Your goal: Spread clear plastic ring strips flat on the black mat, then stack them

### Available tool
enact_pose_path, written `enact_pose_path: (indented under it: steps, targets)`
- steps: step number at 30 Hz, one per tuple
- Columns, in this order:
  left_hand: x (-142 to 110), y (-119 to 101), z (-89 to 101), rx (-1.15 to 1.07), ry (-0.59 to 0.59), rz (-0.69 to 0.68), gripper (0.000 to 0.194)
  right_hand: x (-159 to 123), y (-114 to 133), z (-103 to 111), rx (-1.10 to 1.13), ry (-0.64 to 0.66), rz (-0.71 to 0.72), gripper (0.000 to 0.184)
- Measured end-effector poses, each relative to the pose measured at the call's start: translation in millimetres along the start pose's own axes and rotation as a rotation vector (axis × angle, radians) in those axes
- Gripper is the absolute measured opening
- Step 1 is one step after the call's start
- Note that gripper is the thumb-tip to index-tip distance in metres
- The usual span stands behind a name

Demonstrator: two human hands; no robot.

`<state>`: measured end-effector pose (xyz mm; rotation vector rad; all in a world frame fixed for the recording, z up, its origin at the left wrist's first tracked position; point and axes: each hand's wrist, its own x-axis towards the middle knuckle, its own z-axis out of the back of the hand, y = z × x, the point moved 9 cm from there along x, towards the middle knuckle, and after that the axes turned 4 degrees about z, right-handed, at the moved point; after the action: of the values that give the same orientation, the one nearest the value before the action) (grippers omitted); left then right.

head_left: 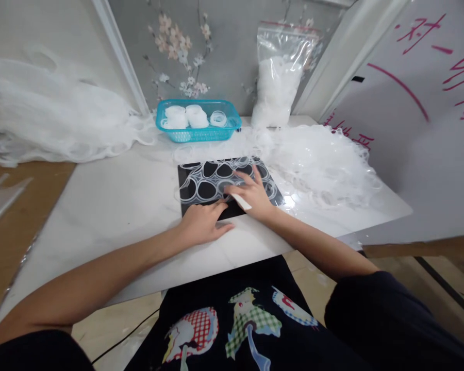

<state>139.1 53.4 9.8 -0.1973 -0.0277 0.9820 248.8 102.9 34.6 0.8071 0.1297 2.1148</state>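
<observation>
A black sheet (232, 210) lies on the white table, with a layer of translucent white rings (206, 190) joined edge to edge over most of it. My left hand (201, 222) rests at its near edge, fingers stretched towards the right and thumb apart, with nothing visible in it. Over the right half of the sheet is my right hand (257, 198), index and middle fingers spread on the rings. A narrow white strip (241, 201) sticks out from under its curled fingers; its other end is hidden in the hand.
A blue basket (199, 135) with stacked white rings stands at the back. Beside it is a clear zip bag (278, 93) full of white pieces. Loose ring material (320, 159) is heaped on the right, and a larger heap (54, 113) lies on the left.
</observation>
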Motion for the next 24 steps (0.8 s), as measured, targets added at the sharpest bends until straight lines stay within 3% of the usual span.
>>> enact_pose_path:
  steps: [2, 4, 5, 7, 10, 12, 17, 24]
  targets:
    - [0.0, 1.2, 1.9, 0.006, 0.016, 0.009, 0.055, 7.6, -24.8, 32.8, -0.062, -0.226, -0.159, 0.022]
    - [0.1, 1.6, 3.9, 0.019, 0.022, 0.008, 0.054, -2.1, -45.6, 65.1, -0.045, -0.466, -0.319, 0.024]
    - [0.3, 0.8, 4.8, 0.028, 0.019, 0.001, 0.055, -10.3, -51.2, 73.0, 0.006, -0.524, -0.361, 0.026]
    - [1.3, -3.7, 7.0, 0.051, -0.008, -0.029, 0.055, -25.8, -53.9, 68.5, 0.174, -0.473, -0.378, 0.026]
    - [4.8, -18.6, 7.8, 0.093, -0.051, -0.107, 0.053, -47.7, -47.1, 38.3, 0.427, -0.262, -0.391, 0.028]
    - [9.2, -29.6, 4.1, 0.128, -0.038, -0.153, 0.053, -56.1, -44.0, 25.6, 0.503, -0.209, -0.413, 0.031]
    - [22.9, -45.8, -4.4, 0.166, -0.012, -0.194, 0.055, -46.1, -37.1, 18.9, 0.477, -0.129, -0.351, 0.036]
    - [26.2, -48.5, -10.7, 0.179, -0.011, -0.193, 0.057, -45.3, -39.3, 16.9, 0.43, -0.07, -0.334, 0.036]
